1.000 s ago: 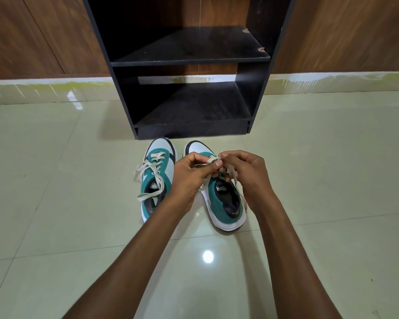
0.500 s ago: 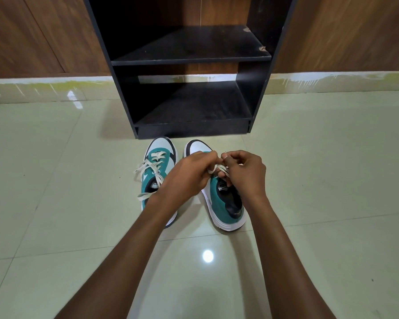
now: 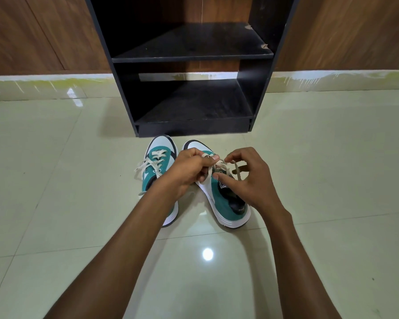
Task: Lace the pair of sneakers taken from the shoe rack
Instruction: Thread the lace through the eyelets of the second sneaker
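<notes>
Sneakers: two, teal and white, side by side on the tiled floor (image 3: 332,171), toes toward the rack's bottom front edge.
Right sneaker (image 3: 226,203): cream lace (image 3: 219,168) gathered above the tongue, one end looping off to the right.
Left sneaker (image 3: 157,162): laced across the front, loose ends trailing off its left side; heel partly hidden by the forearm.
Left hand (image 3: 187,173): fingers curled closed, thumb and forefinger pinching the lace over the right sneaker.
Right hand (image 3: 251,180): half open, fingers spread, fingertips at the lace; a firm pinch cannot be made out.
Shoe rack (image 3: 194,58): one, black, two shelves, against the wood-panelled wall (image 3: 32,35).
</notes>
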